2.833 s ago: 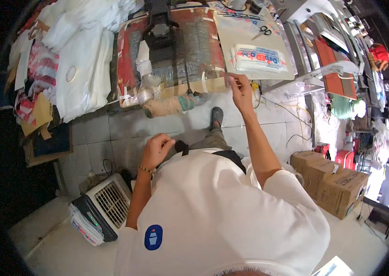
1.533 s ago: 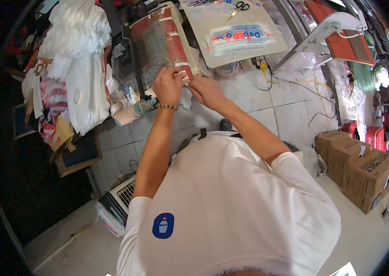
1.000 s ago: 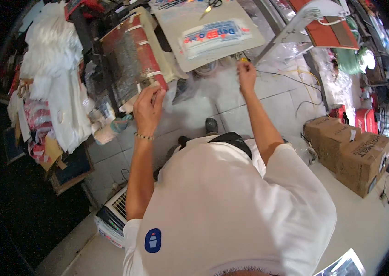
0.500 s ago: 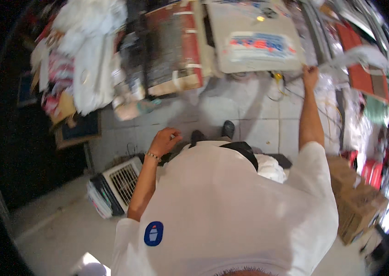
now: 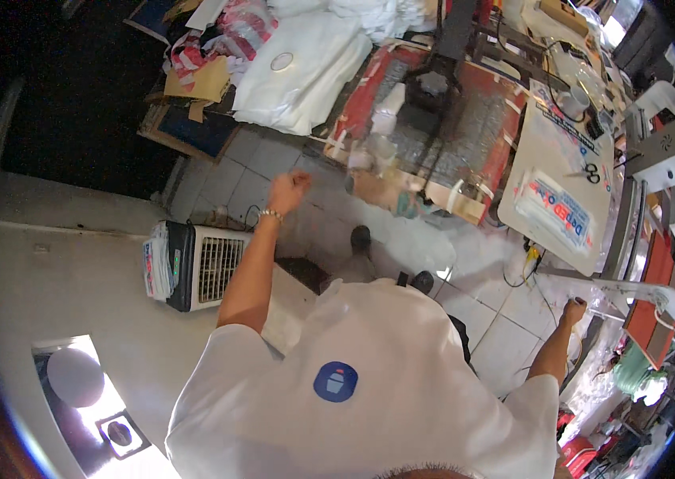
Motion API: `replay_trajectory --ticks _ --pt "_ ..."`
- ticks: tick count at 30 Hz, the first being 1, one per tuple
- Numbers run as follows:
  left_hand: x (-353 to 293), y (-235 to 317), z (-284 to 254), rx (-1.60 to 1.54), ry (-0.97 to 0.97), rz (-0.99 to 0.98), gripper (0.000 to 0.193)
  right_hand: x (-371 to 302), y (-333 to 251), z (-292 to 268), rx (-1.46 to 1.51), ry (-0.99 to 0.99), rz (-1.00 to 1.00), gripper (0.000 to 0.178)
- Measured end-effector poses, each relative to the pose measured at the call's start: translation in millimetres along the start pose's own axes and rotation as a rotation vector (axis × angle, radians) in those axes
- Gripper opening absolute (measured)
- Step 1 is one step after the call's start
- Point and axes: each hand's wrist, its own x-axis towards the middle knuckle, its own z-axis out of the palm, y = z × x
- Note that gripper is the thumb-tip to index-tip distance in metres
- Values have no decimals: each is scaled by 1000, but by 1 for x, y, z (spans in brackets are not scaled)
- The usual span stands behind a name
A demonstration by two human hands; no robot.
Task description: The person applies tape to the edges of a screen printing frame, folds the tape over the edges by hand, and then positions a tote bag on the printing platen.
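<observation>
Hovering left hand point(image 5: 288, 191) blurred; right hand point(image 5: 574, 309) small, grip unclear.

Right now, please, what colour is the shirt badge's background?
The shirt badge has a blue background, best seen in head view.

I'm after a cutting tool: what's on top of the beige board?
Black-handled scissors and a stack of white sheets with red and blue print lie on the beige board; dark and coloured markings show near its far end. The stack hides the surface beneath it.
</observation>
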Motion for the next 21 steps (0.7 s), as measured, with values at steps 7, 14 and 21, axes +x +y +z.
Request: replay_trajectory --ticks 7,14,21 --pt "174 2 -70 -45 376 153 24 -60 -98 -74 150 -237 150 29" --pt "399 -94 -54 311 489 555 31 -104 -258 -131 247 -147 69 30" --pt "392 -57 -67 558 69 359 22 -142 -418 -172 311 -81 86 35"
